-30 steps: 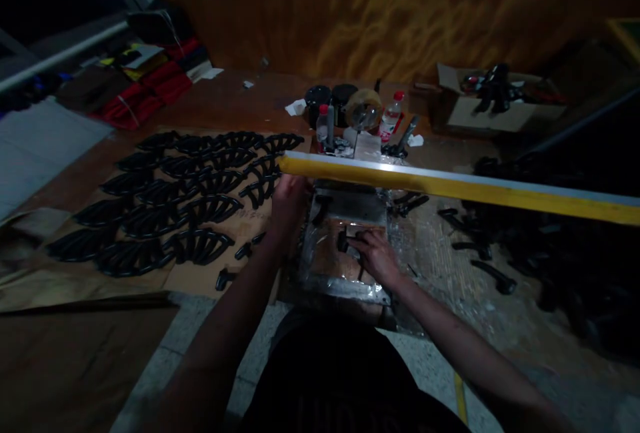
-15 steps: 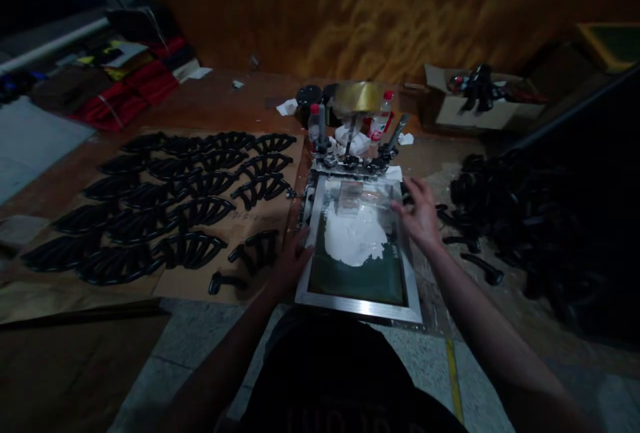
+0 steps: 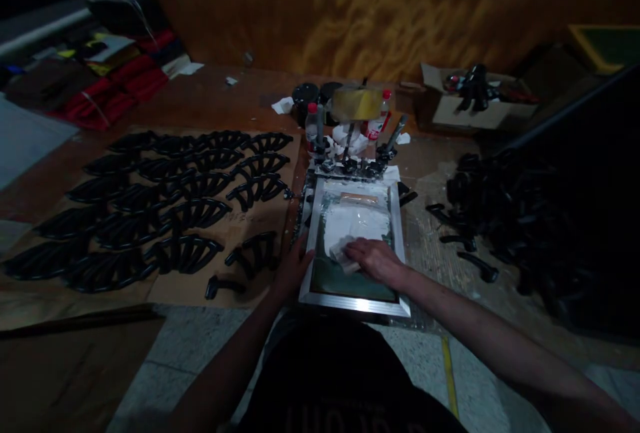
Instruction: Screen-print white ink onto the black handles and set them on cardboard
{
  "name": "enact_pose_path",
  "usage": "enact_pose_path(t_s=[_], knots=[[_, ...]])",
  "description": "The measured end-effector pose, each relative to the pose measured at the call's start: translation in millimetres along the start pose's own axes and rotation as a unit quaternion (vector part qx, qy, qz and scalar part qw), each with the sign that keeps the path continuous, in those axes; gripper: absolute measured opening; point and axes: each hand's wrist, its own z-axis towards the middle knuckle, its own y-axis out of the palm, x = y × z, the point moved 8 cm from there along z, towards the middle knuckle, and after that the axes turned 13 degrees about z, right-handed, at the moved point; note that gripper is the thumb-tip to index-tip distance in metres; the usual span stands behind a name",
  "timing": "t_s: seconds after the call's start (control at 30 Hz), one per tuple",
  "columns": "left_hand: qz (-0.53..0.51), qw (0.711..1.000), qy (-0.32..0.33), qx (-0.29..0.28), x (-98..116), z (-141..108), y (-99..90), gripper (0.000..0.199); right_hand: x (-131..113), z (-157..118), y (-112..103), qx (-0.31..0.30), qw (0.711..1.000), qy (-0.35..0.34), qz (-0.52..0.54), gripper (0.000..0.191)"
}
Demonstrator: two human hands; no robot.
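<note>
The screen frame [image 3: 355, 307] is bare aluminium, bright and smooth, and carries a dark green mesh [image 3: 355, 285] with a faint sheen. Over the mesh lies a thick white paste [image 3: 355, 223], matt and uneven. The folded white pad [image 3: 341, 251] is matt; cloth or paper cannot be determined. The black handles [image 3: 185, 253] left of the frame are glossy, material undetermined, on matt brown kraft paper [image 3: 263, 293]. The worktop [image 3: 225, 103] is brown wood, scuffed and spattered toward its right edge. The bottles [image 3: 312, 125] near the rear edge are plastic.
</note>
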Motion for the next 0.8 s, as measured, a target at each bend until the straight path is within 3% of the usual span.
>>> enact_pose_path(t_s=[0.07, 0.2, 0.3, 0.37, 0.43, 0.6, 0.67, 0.73, 0.8], knots=[[-0.014, 1.0, 0.005, -0.002, 1.8, 0.2, 0.1, 0.06, 1.6, 1.4, -5.6, 0.011, 1.0, -0.009, 0.013, 0.028], [-0.03, 0.999, 0.01, 0.001, 3.7, -0.3, -1.4, 0.063, 8.1, 2.9, -7.9, 0.096, 0.995, 0.024, -0.023, 0.025], [-0.036, 0.999, 0.002, 0.007, 2.6, -0.9, -2.4, 0.063, 2.7, -5.8, 11.2, 0.083, 0.996, -0.006, -0.024, 0.035], [-0.042, 0.999, 0.001, 0.012, 2.9, -1.2, -2.9, 0.063, 3.5, -6.0, 12.8, 0.065, 0.998, 0.003, -0.001, 0.035], [-0.043, 0.999, 0.004, 0.014, 5.1, -1.8, -4.9, 0.064, 10.1, 4.2, -4.5, 0.08, 0.995, 0.049, 0.019, 0.035], [-0.051, 0.999, -0.015, 0.001, 21.8, -7.8, -25.4, 0.065, 46.6, 30.6, -89.0, 0.184, 0.964, 0.19, 0.002, 0.057], [-0.066, 0.998, -0.004, 0.023, 38.2, -10.2, -45.4, 0.052, 72.0, 16.5, -122.4, 0.245, 0.946, 0.211, 0.021, 0.054], [-0.073, 0.996, 0.007, 0.05, 56.8, -9.4, -66.7, 0.045, 103.1, -15.4, -148.5, 0.331, 0.913, 0.234, 0.05, 0.044], [-0.09, 0.992, 0.029, 0.081, 78.2, -3.5, -86.1, 0.049, 128.7, -45.1, -151.9, 0.364, 0.893, 0.257, 0.069, 0.044]])
